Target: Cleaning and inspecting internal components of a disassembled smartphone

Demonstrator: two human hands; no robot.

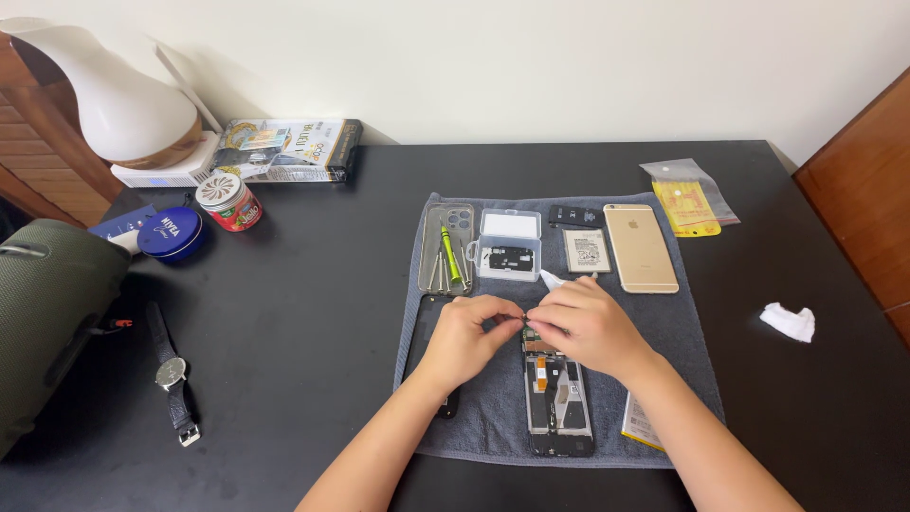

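Right now I am pinching both hands, my left hand and right hand, together over the top end of the one opened black phone, whose long axis is running back toward me beneath my right hand on the grey towel.

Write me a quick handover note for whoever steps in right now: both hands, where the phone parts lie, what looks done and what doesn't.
Left hand and right hand: fingertips meet in a pinch at the top end of the opened phone; what they grip is too small to tell.
Opened phone lies on the grey towel, back off, insides showing.
Above it: clear case with green screwdriver, small clear parts box, battery, gold phone.
Done: back cover off.
Left: phone not yet closed up.
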